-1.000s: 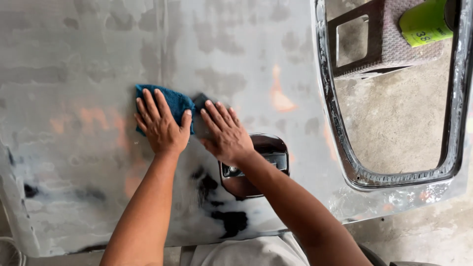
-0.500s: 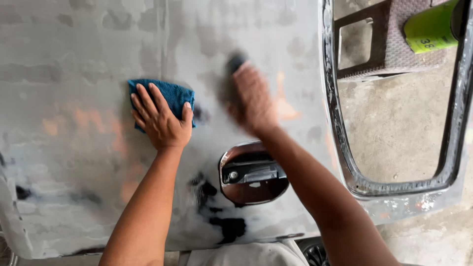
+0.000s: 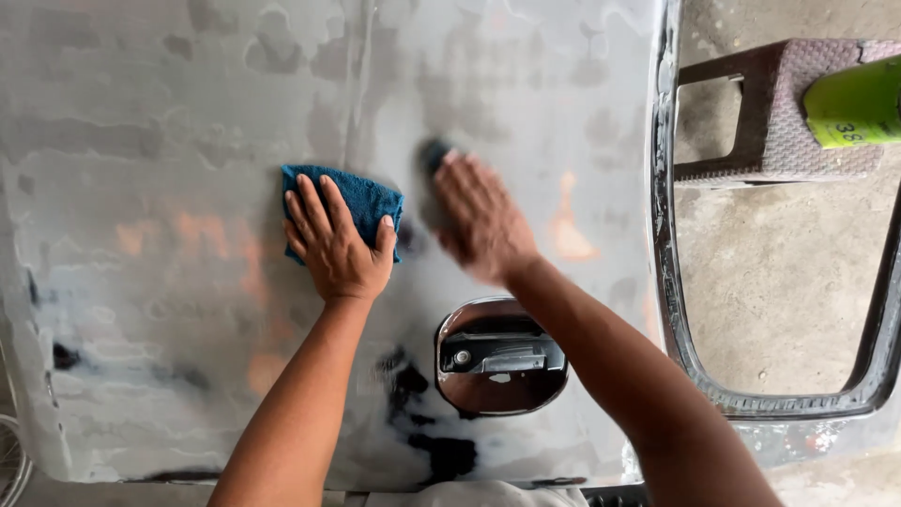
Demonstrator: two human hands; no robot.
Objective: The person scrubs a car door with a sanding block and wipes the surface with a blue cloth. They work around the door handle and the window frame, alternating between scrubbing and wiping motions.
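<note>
A sanded grey car door panel [image 3: 169, 113] fills the view, patchy with orange and black spots. My left hand [image 3: 336, 246] lies flat on a folded blue cloth [image 3: 364, 197], pressing it against the panel. My right hand [image 3: 481, 222] is blurred with motion and presses a small dark sanding pad [image 3: 434, 154] to the panel, right of the cloth. Below my right forearm sits the oval door handle recess [image 3: 499, 359] with bare metal parts inside.
The door's window opening with its dark rubber frame [image 3: 678, 310] lies to the right, showing concrete floor [image 3: 779, 282] through it. A brown plastic stool [image 3: 779, 103] stands there with a lime green container [image 3: 856, 101] on it.
My right hand moved from beside the cloth up and right across the panel with the pad, then partway back. My left hand stayed on the blue cloth.
</note>
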